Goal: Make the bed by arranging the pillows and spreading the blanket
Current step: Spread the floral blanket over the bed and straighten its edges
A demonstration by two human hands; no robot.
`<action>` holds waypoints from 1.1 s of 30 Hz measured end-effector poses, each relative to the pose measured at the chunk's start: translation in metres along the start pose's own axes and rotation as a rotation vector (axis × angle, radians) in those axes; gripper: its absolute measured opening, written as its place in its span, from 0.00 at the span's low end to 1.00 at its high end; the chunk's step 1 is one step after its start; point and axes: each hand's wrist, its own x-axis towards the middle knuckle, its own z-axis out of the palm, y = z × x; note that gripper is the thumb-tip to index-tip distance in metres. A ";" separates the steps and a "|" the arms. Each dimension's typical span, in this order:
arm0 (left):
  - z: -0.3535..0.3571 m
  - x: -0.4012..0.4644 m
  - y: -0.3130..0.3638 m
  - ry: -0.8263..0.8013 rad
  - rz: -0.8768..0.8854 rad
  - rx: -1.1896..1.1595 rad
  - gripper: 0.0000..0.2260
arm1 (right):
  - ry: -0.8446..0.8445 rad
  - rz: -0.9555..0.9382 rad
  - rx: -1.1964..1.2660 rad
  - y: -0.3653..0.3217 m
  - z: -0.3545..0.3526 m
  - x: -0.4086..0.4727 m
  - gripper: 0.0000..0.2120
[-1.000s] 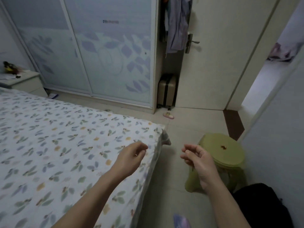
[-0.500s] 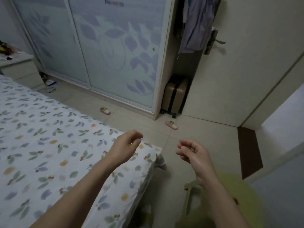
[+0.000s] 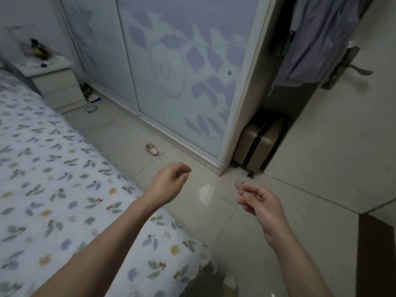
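Both hands hang in the air with loosely curled fingers, holding nothing — left hand [image 3: 169, 185] beside the white leaf-printed blanket [image 3: 53, 189], right hand [image 3: 260, 203] above the pale tiled floor [image 3: 120, 136].
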 end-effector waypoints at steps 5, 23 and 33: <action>0.019 0.071 0.004 0.135 -0.126 0.022 0.10 | -0.230 -0.025 -0.050 -0.024 0.000 0.124 0.08; -0.046 0.180 -0.026 0.614 -0.555 0.083 0.10 | -0.917 -0.111 -0.151 -0.119 0.157 0.353 0.10; -0.161 0.309 -0.087 0.748 -0.566 0.106 0.10 | -1.069 -0.224 -0.146 -0.198 0.316 0.452 0.12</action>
